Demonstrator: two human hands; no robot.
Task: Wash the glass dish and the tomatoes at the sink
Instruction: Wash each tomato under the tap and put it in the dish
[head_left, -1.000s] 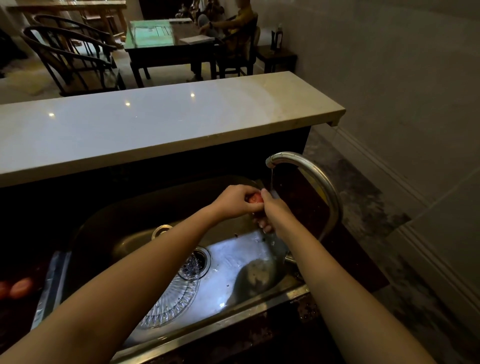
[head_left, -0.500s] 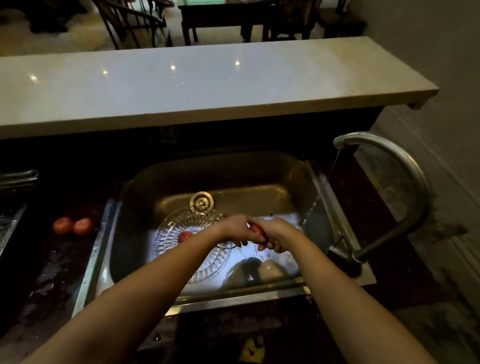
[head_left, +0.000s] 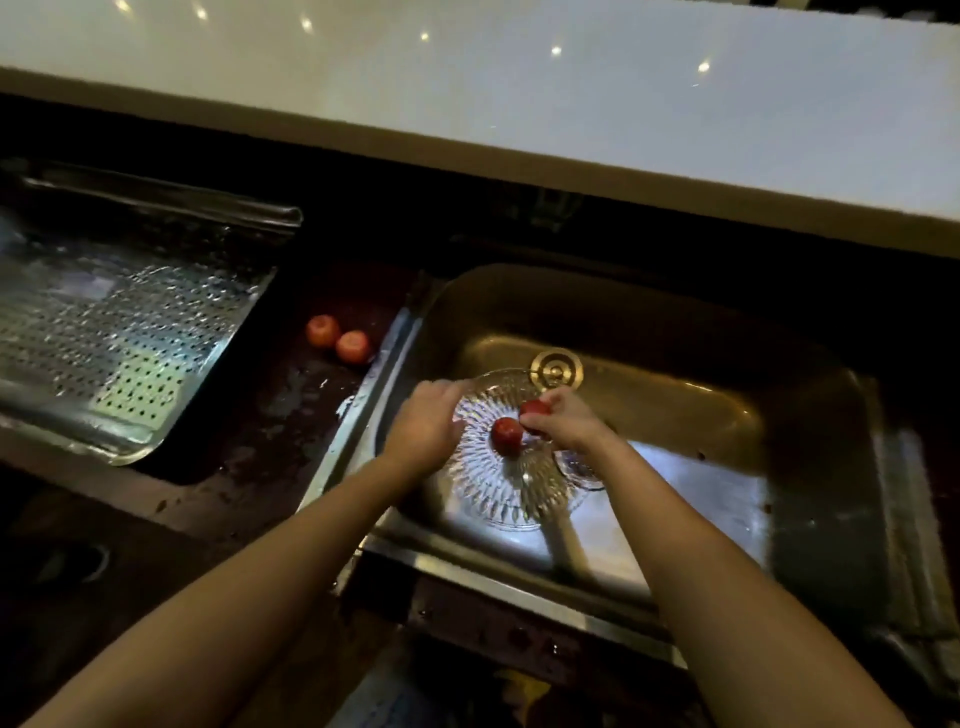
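Note:
A cut-glass dish lies in the steel sink. One red tomato rests near the dish's middle. My right hand holds a second tomato just above the dish, right beside the resting one. My left hand hovers over the dish's left rim, fingers loosely spread, holding nothing. Two more tomatoes sit on the dark wet counter left of the sink.
A perforated steel draining tray fills the left side. A pale raised counter runs across the back. The sink's round overflow cap lies behind the dish. The tap is out of view.
The view swung left and down. My hands left the tap's stream and separated; the right carried the tomato over the dish, and the left let go and spread.

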